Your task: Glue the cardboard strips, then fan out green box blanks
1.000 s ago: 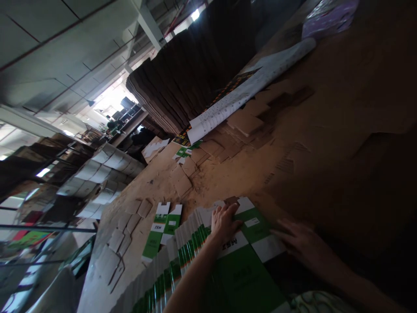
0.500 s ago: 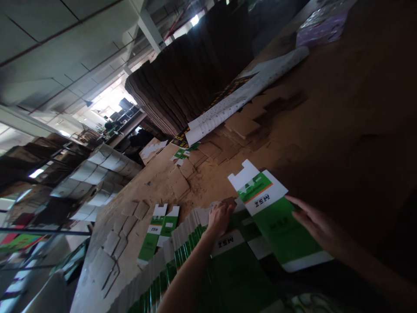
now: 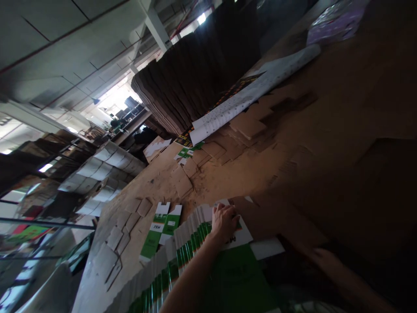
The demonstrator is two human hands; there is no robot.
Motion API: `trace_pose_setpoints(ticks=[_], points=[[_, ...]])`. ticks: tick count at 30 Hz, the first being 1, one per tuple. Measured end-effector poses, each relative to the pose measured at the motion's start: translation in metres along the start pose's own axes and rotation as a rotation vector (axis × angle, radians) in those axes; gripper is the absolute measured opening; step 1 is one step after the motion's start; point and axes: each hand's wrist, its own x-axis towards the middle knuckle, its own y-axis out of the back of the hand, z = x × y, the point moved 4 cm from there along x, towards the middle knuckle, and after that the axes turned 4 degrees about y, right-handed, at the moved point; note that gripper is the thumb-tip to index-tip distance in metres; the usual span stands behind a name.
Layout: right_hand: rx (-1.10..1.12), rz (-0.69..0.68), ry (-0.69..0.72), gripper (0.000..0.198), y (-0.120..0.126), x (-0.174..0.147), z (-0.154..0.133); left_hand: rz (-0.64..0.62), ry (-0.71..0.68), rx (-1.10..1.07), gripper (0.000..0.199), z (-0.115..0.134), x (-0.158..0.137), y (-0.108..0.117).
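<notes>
My left hand (image 3: 224,221) rests with bent fingers over the upper end of a flat green-and-white carton (image 3: 243,269) marked MSZ, gripping it. This carton lies at the near end of a long fanned row of similar flat cartons (image 3: 192,239), which stretches to the lower left under my forearm. My right hand (image 3: 327,261) is low on the right, in shadow and blurred. A dim brown cardboard surface (image 3: 293,221) shows just beyond it; whether the fingers hold it is unclear. Two more green-and-white cartons (image 3: 159,230) lie left of the row.
Brown cardboard scraps (image 3: 182,180) are scattered across the table (image 3: 146,182). Behind them lies a rolled white printed sheet (image 3: 241,108) beside a tall stack of cardboard (image 3: 182,82). A purple plastic-wrapped pack (image 3: 335,24) sits at the far right. White boxes (image 3: 107,165) are stacked beyond the left edge.
The green-and-white carton that was raised by my right hand no longer shows its printed face there. My right hand has moved lower. My left hand now lies over the near carton's white end.
</notes>
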Motion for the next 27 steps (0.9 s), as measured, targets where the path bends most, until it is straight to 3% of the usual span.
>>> trace_pose_setpoints(ticks=[2, 4, 6, 8, 11, 15, 27], points=[[-0.111, 0.147, -0.023, 0.046, 0.020, 0.002, 0.002, -0.014, 0.026, 0.004, 0.018, -0.004, 0.001, 0.001], [-0.233, 0.211, 0.102, 0.040, 0.020, 0.002, -0.009, -0.013, 0.073, 0.008, 0.025, -0.008, 0.003, 0.003], [-0.284, 0.111, 0.298, 0.041, 0.000, 0.002, -0.021, -0.005, 0.155, -0.009, 0.034, -0.011, 0.004, 0.005], [-0.286, -0.075, 0.438, 0.044, -0.027, 0.004, -0.023, -0.016, 0.198, -0.047, 0.041, -0.013, 0.003, 0.005], [-0.330, -0.220, 0.494, 0.048, -0.052, 0.010, -0.011, -0.037, 0.113, -0.064, 0.033, -0.012, 0.000, 0.005], [-0.376, -0.226, 0.528, 0.044, -0.055, 0.013, -0.006, -0.053, 0.016, -0.009, 0.036, -0.012, -0.005, 0.000], [-0.496, -0.272, 0.655, 0.042, -0.066, 0.013, -0.010, -0.045, 0.059, -0.026, 0.040, -0.017, -0.008, -0.003]])
